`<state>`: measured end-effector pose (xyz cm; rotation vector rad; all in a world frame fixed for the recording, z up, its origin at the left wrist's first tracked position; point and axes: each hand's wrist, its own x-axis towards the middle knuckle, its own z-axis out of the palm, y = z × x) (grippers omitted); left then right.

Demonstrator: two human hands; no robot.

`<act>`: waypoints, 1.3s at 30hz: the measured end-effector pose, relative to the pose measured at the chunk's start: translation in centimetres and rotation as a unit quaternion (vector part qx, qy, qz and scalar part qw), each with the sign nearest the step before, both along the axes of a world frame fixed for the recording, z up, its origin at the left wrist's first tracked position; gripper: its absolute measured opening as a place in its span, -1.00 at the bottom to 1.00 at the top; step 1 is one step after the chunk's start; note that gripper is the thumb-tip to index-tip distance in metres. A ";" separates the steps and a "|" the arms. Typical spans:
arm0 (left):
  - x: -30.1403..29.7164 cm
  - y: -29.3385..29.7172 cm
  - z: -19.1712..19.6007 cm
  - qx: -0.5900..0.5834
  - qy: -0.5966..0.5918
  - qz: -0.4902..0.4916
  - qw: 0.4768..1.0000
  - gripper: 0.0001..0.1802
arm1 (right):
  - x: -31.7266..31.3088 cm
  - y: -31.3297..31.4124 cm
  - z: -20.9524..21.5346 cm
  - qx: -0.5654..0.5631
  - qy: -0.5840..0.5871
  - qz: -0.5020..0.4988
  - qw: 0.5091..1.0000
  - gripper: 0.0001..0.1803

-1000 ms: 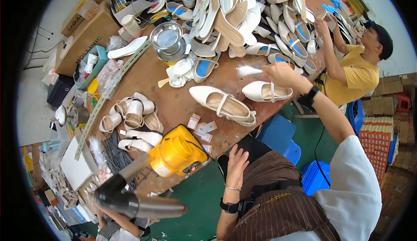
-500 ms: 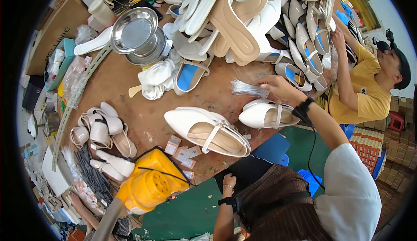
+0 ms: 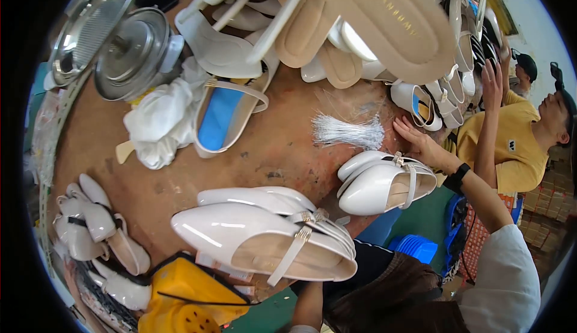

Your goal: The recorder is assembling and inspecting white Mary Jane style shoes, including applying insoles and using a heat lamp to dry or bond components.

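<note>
At the far left of the brown tabletop point(image 3: 264, 153) stand two round steel lids point(image 3: 114, 39), one overlapping the other. Just right of them lies a crumpled white cloth point(image 3: 159, 120), touching a white sandal with a blue insole point(image 3: 225, 117). Near the left edge sits a cluster of small pale shoes point(image 3: 90, 222), and a yellow plastic object point(image 3: 186, 297) lies at the near edge.

In the near middle rests a pair of glossy white pointed slingback shoes point(image 3: 264, 237), toes to the left, side by side and touching. Beyond them, farther across the tabletop, a heap of beige insoles and white shoe parts point(image 3: 336, 27) piles up.

Right of centre lies a bundle of thin clear plastic strands point(image 3: 348, 132), flat on the bare wood. The right hand point(image 3: 421, 144) rests just beside its right end, fingers spread and open, gripping nothing; whether the fingertips touch the strands cannot be told. Directly near that hand sits a second pair of white slingback shoes point(image 3: 384, 180) at the tabletop's edge.

The left hand is out of view; only a forearm shows at the bottom edge.

At the far right, another person in a yellow shirt point(image 3: 511, 147) raises a hand point(image 3: 493, 84) to hanging shoes.
</note>
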<state>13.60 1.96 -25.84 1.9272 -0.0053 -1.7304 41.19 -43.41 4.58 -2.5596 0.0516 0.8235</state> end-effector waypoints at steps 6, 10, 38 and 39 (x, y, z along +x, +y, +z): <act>1.2 0.4 -0.8 0.014 0.005 -0.008 1.000 -0.49 | 0.0 -0.5 -0.7 -0.002 -0.004 -0.020 1.000 0.11; 2.7 0.5 -0.5 0.014 -0.002 -0.011 1.000 -0.49 | 0.0 -0.6 -0.7 -0.007 -0.007 -0.019 1.000 0.13; 16.4 -7.7 33.1 -0.140 -0.234 0.711 0.648 -0.33 | -2.2 -1.3 -2.8 0.045 -0.216 0.004 0.975 -0.07; 18.1 -7.9 33.5 -0.159 -0.219 0.766 0.583 -0.30 | -2.3 -1.3 -2.8 0.049 -0.218 0.012 0.975 -0.07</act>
